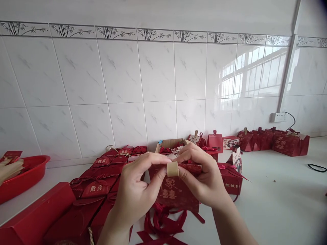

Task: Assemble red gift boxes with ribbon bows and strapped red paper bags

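Observation:
Between my two hands is a dark red gift box (187, 200) with gold characters on its front. A beige ribbon loop (172, 169) stands at the middle of its top edge. My left hand (140, 185) pinches that edge beside the loop, thumb below and forefinger above. From the other side my right hand (201, 173) pinches the same edge, fingers curled over it. Loose dark red ribbons (165, 224) lie on the white table (276, 200) below the box.
Rows of red boxes (94, 189) fill the left. Another person's hand (10, 170) is at a red basin (33, 182). An open cardboard box (159, 147) stands behind my hands. More small gift boxes (284, 143) line the tiled wall, and a black band (316, 167) lies far right.

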### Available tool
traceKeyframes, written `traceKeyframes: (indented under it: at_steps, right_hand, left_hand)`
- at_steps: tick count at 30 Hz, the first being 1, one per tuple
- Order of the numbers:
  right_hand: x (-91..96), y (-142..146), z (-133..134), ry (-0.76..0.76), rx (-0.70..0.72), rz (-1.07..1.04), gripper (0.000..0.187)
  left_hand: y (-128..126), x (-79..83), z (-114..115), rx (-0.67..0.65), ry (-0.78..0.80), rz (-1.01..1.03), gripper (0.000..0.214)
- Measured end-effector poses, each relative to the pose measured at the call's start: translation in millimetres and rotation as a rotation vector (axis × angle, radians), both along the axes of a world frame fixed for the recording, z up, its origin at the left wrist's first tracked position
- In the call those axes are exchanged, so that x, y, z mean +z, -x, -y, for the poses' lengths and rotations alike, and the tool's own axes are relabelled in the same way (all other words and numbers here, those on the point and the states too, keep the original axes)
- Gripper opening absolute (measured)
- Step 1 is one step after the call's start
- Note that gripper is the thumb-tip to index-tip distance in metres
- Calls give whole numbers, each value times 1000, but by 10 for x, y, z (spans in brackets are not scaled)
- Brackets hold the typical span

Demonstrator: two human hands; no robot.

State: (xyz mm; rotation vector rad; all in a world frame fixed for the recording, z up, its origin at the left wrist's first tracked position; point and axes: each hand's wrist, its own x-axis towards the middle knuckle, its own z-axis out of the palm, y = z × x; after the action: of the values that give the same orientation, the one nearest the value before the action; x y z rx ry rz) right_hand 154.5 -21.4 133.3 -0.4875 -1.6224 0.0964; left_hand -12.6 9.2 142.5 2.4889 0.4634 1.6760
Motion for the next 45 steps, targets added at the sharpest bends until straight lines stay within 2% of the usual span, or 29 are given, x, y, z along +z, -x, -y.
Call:
traceKeyframes:
  at_steps: [7,18,23,27,30,33,41,45]
  right_hand:
    - [0,21,-11,-59,-29,29,10]
    - [-50,39,-72,-165,-114,44,13]
    - [-44,63,-103,-75,-77,-6,9]
    - [-26,81,-83,112,-15,-57,3]
    - [-23,89,-64,235,16,-67,8]
    - [-32,99,-68,237,-5,-60,13]
    - [-40,115,-123,234,-35,-122,5]
    - [-41,130,-140,265,-58,-118,4]
  left_hand:
    - [-20,-2,23,18,87,18,18]
    - [-68,-15,29,111,120,36,15]
    - [-89,-17,39,110,139,85,12]
    - [-84,-30,18,75,194,131,16]
    - [-71,-32,-3,89,211,115,17]
    - [-59,-36,-15,118,235,122,17]
    - [-64,-43,-41,163,291,142,22]
    - [-62,-46,-70,234,287,94,21]
